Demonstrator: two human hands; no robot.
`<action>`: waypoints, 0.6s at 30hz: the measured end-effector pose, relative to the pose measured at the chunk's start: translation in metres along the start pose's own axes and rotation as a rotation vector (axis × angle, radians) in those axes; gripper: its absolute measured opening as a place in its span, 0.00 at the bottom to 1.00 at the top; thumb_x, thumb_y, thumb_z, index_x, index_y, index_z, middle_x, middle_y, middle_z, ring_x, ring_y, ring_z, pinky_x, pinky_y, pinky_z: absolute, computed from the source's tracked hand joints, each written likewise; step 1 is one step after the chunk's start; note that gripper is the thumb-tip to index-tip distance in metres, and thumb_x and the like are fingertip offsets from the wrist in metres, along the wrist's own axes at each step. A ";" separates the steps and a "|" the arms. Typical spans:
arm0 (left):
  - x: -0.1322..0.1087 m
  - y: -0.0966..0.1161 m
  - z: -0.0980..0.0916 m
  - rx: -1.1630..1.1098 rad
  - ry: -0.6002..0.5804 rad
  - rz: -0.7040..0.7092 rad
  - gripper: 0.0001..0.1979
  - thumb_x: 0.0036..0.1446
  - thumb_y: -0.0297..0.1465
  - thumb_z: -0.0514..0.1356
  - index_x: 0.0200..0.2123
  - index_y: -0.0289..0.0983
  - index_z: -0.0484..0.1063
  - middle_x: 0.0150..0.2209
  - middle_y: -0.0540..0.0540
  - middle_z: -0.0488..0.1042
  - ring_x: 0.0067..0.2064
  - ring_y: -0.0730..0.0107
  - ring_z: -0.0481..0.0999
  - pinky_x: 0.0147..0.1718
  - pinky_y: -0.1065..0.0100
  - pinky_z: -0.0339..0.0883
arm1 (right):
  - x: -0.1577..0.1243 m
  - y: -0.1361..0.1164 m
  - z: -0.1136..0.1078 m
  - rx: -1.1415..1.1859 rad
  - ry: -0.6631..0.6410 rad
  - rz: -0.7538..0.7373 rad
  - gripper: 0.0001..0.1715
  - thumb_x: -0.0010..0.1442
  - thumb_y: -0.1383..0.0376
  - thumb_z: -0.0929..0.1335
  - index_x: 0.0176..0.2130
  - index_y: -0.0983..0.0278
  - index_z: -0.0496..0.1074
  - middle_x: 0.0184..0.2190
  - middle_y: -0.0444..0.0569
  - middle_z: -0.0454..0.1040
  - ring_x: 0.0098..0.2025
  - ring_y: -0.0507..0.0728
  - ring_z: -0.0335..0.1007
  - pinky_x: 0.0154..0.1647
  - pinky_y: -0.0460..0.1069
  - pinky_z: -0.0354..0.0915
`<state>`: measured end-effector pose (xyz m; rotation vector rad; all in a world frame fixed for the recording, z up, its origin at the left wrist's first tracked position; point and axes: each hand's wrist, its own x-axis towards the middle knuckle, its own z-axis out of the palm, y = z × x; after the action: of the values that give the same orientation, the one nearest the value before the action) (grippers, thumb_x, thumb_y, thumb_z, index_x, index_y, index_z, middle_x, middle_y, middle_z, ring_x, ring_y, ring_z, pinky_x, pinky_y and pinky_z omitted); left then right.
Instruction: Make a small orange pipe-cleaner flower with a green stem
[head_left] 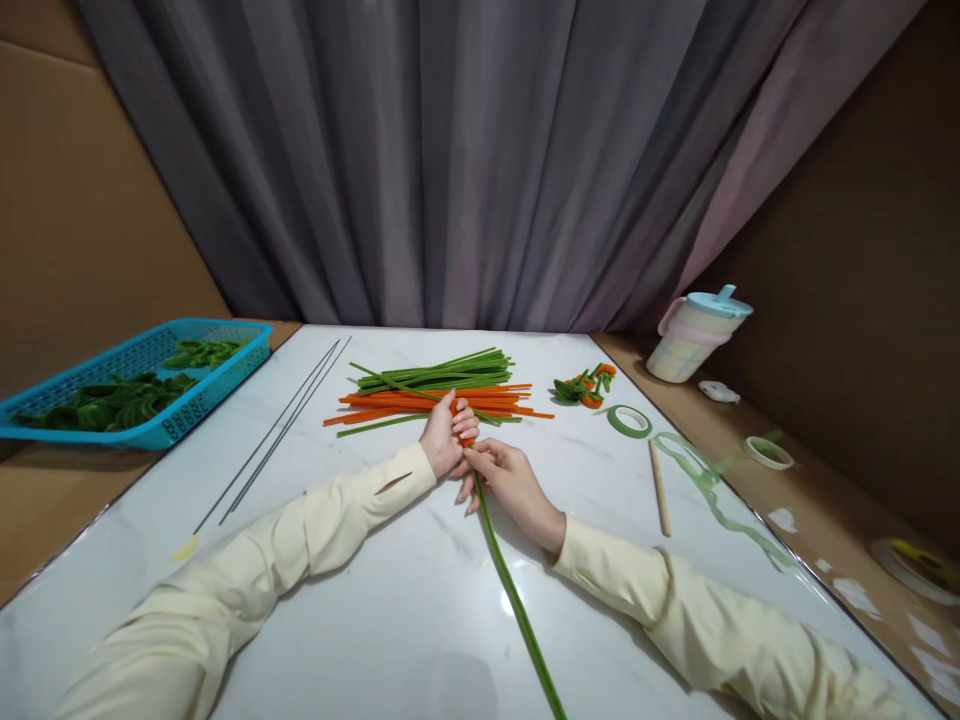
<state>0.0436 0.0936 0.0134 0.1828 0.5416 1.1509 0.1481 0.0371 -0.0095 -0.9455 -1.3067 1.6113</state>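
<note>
My left hand [448,438] is closed around a small orange piece [468,441], whose edges show between the fingers. Just below and to the right, my right hand [517,490] pinches the upper end of a long green stem [510,590], right under the orange piece. The stem runs down toward the bottom edge of the view. Behind my hands lie a bundle of green fuzzy sticks [442,374] and a row of orange fuzzy sticks [390,402]. Where the stem meets the orange piece is hidden by my fingers.
A blue basket [161,430] with green leaf shapes stands at left, near thin dark wires [277,430]. At right are small orange-green pieces [591,386], green tape [630,421], a wooden stick [660,488], a tangled green strip [720,510] and a lidded cup [694,340].
</note>
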 end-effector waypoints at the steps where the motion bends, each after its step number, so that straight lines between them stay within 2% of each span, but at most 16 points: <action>1: 0.000 -0.001 0.000 -0.004 0.003 -0.005 0.22 0.62 0.39 0.49 0.18 0.36 0.50 0.13 0.59 0.42 0.10 0.84 0.44 0.08 0.79 0.39 | 0.000 0.000 0.000 -0.005 0.003 0.006 0.20 0.50 0.52 0.68 0.28 0.66 0.63 0.23 0.47 0.74 0.16 0.50 0.68 0.14 0.44 0.66; 5: -0.001 0.003 0.001 -0.019 0.006 -0.007 0.22 0.62 0.38 0.50 0.18 0.36 0.50 0.13 0.59 0.42 0.10 0.84 0.43 0.08 0.79 0.35 | -0.001 -0.005 0.001 -0.021 -0.028 0.037 0.21 0.49 0.51 0.68 0.27 0.67 0.63 0.22 0.47 0.74 0.16 0.50 0.68 0.14 0.45 0.66; 11: -0.001 0.022 -0.003 -0.043 0.017 0.044 0.22 0.65 0.35 0.44 0.18 0.36 0.49 0.13 0.59 0.42 0.10 0.84 0.43 0.07 0.79 0.34 | -0.008 -0.016 0.002 -0.152 -0.178 0.169 0.17 0.53 0.56 0.66 0.26 0.69 0.65 0.18 0.46 0.72 0.14 0.50 0.67 0.12 0.42 0.61; 14: 0.000 0.020 -0.006 -0.043 0.015 0.040 0.22 0.65 0.35 0.42 0.18 0.36 0.49 0.13 0.58 0.42 0.10 0.84 0.44 0.07 0.79 0.35 | -0.008 -0.015 0.003 -0.146 -0.158 0.143 0.17 0.54 0.56 0.65 0.26 0.68 0.64 0.18 0.46 0.72 0.14 0.49 0.66 0.13 0.42 0.60; 18: 0.001 0.012 -0.010 -0.033 -0.004 0.017 0.23 0.64 0.40 0.46 0.18 0.36 0.50 0.13 0.59 0.42 0.10 0.84 0.44 0.07 0.80 0.36 | -0.007 -0.013 0.003 -0.144 -0.136 0.125 0.17 0.55 0.56 0.65 0.26 0.68 0.64 0.19 0.47 0.73 0.14 0.49 0.67 0.13 0.41 0.59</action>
<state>0.0296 0.0976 0.0096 0.1615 0.5180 1.1748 0.1499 0.0306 0.0041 -1.0371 -1.4990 1.7207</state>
